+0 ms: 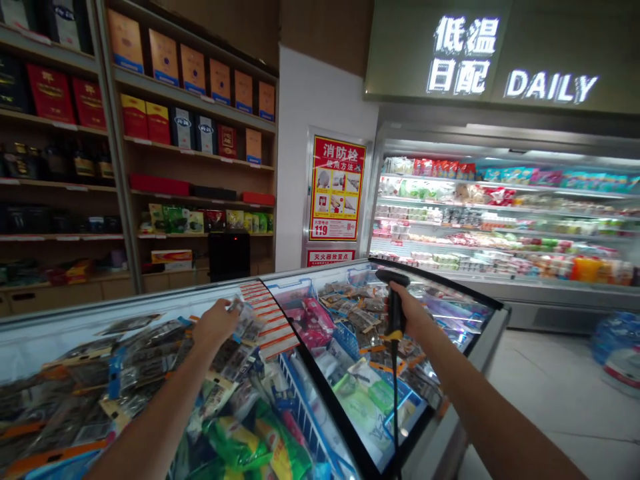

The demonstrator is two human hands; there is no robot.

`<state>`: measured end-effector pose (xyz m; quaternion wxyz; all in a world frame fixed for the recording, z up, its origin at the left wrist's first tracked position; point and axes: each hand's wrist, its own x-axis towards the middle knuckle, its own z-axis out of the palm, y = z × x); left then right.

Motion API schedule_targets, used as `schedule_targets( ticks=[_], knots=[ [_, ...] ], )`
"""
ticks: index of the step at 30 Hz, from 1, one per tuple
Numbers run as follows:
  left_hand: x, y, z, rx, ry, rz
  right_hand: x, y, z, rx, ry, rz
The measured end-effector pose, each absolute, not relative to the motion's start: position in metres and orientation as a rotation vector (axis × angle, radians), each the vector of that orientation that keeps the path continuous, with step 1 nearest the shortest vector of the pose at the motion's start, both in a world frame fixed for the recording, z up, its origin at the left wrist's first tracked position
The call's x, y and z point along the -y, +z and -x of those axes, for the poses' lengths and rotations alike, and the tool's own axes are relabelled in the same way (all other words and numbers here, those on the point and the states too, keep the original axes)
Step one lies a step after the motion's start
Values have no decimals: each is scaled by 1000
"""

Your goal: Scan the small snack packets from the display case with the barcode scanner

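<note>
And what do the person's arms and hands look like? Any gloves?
The left hand and right hand are bare, without gloves. The left forearm and right forearm show no sleeve, watch or bracelet up to the picture's edge.

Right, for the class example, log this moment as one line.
left hand: grip on clear packet; right hand: grip on corded scanner; place: over freezer; near packet: striped label strips

Packets (145, 357) lie in the left part of the chest freezer (487, 341), a basket (306, 403) near its middle. The left hand (217, 323) is above them; the right hand (409, 310), around a scanner (395, 310), is above the right part. Shelves (117, 289) stand far left, refrigerated shelves (550, 303) far right, a poster (336, 189) between.
</note>
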<state>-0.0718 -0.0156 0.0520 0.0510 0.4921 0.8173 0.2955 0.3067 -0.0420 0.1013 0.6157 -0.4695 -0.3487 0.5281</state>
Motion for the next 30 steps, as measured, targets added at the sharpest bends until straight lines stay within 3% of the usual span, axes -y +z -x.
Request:
schedule_targets(
  ticks=[4,7,14,19,25,30],
  knots=[
    [39,53,92,-2707,796,-1489,34,123,-318,786,1136,1067],
    [37,58,71,-2774,908,-1621,36,129,-330,784,1110,1061],
    [-30,39,-97,-1737,1345,-1947,41,95,-333,788,1167,1069],
    [-55,1,-185,-1733,1215,-1519,42,72,-329,803,1184,1136],
    [-62,-15,-205,-1682,1257,-1495,49,65,-320,823,1211,1184],
    [-80,-17,-188,-1299,1372,-1204,63,63,-301,787,1241,1122]
  ],
)
